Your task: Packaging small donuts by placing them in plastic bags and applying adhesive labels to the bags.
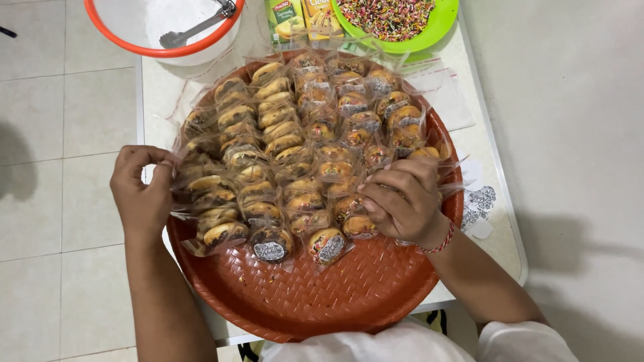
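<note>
A round woven red-brown tray (315,295) sits on a small white table and carries several rows of small pastries in clear wrappers (288,141), some with round stickers. My left hand (142,191) is at the tray's left edge, its fingertips pinching the clear wrapper of a pastry there. My right hand (402,198) rests on the right side of the rows, fingers curled down over a wrapped pastry (359,226). A red thread bracelet circles my right wrist.
A white bowl with an orange rim (164,30) and a metal utensil stands at the back left. A green plate of coloured sprinkles (402,20) and two boxes (302,20) stand at the back. Loose stickers (477,204) lie on the table (500,248) right of the tray. Tiled floor surrounds it.
</note>
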